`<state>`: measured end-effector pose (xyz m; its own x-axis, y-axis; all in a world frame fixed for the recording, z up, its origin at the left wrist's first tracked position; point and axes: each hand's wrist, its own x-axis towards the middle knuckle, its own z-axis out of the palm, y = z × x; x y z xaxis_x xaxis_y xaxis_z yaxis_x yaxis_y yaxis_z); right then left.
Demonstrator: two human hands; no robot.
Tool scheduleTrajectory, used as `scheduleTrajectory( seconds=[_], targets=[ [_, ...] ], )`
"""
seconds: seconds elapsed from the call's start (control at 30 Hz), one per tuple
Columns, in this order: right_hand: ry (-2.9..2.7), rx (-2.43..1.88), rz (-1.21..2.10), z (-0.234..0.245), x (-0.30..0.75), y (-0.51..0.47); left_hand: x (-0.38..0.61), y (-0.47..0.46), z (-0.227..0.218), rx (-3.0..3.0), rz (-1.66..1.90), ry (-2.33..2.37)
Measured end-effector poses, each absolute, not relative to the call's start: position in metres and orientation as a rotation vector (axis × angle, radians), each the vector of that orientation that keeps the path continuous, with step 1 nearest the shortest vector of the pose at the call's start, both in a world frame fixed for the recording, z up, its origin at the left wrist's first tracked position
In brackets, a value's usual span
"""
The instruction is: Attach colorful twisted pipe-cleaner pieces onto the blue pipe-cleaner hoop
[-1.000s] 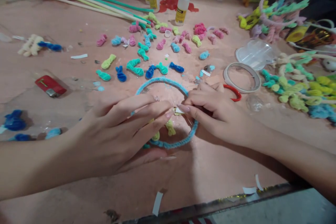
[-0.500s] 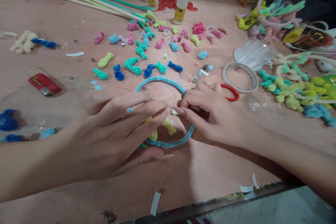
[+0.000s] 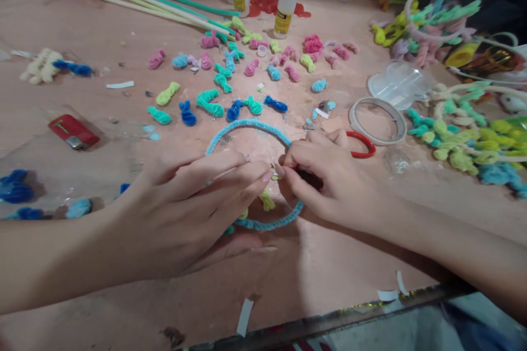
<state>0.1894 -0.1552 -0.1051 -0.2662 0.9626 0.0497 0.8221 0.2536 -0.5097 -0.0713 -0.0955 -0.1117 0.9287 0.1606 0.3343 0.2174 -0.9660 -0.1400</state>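
A light blue fuzzy hoop (image 3: 247, 127) lies flat on the pink table (image 3: 321, 263) in front of me. Both hands rest over it and meet fingertip to fingertip at its middle. My left hand (image 3: 193, 211) covers the hoop's left side, its fingers pressed together round a small yellow-green fuzzy twist (image 3: 267, 200). From the right, my right hand (image 3: 329, 181) pinches a tiny pale piece at that same spot; what the piece is, I cannot make out. A red ring (image 3: 364, 145) lies partly under my right hand.
Several small coloured fuzzy twists (image 3: 209, 103) are scattered beyond the hoop. Two glue bottles (image 3: 286, 3) stand at the back. A red lighter (image 3: 72, 131) lies left, a tape roll (image 3: 376, 120) and a clear lid right, finished fuzzy hoops far right. The table edge runs close below.
My right fingertips have slid a little left and closed tighter against the left ones; the white scrap seen between them earlier no longer shows. The hoop has barely shifted.
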Motion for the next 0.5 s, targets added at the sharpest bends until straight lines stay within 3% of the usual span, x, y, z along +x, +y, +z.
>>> scheduleTrajectory(
  seconds=[0.5],
  targets=[
    [-2.246,-1.652,0.418,-0.105,0.187,-0.156,-0.048,-0.118,-0.104,-2.840,-0.402,-0.369]
  ],
)
